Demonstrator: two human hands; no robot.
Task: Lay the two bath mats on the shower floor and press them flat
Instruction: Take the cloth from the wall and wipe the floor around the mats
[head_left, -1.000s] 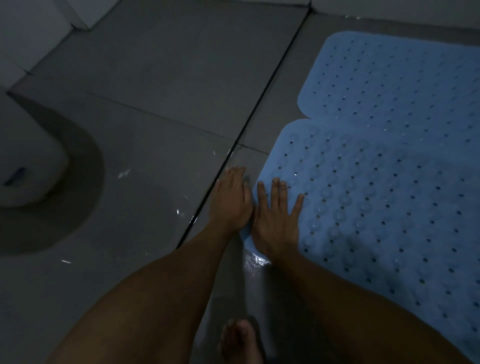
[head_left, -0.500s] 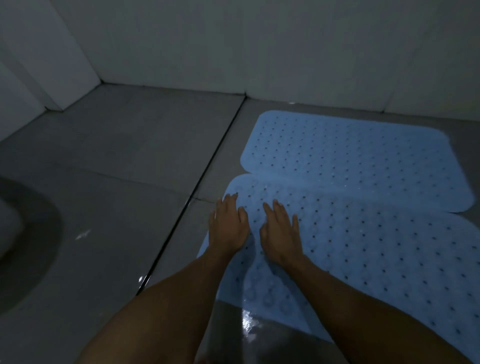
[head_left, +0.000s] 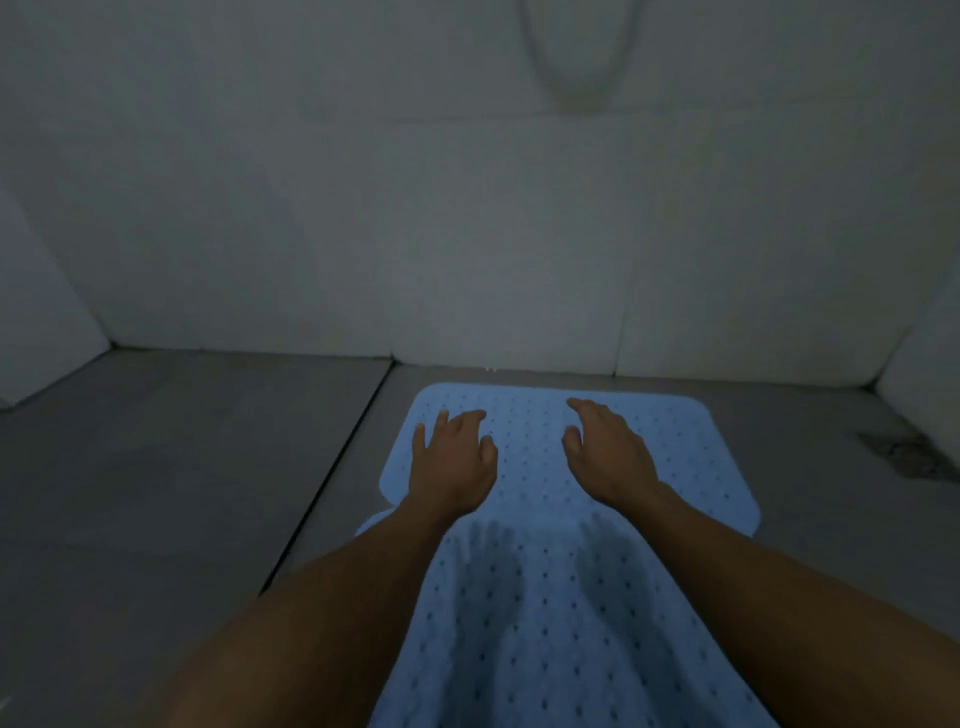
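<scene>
Two light blue perforated bath mats lie end to end on the grey shower floor. The far mat (head_left: 691, 457) rests close to the back wall, and the near mat (head_left: 545, 634) runs toward me between my forearms. My left hand (head_left: 452, 462) hovers over the far mat's left part, palm down, fingers apart and slightly curled. My right hand (head_left: 608, 452) is over its middle, palm down and empty too. Whether the palms touch the mat I cannot tell. Shadows of both hands fall on the near mat.
White tiled walls (head_left: 467, 208) close the stall at the back and both sides. A dark grout line (head_left: 332, 467) runs along the floor left of the mats. A floor drain (head_left: 906, 457) sits at the far right near the wall.
Both hands have moved forward from the near mat's left end to over the far mat and spread apart. The view has tilted up toward the back wall.
</scene>
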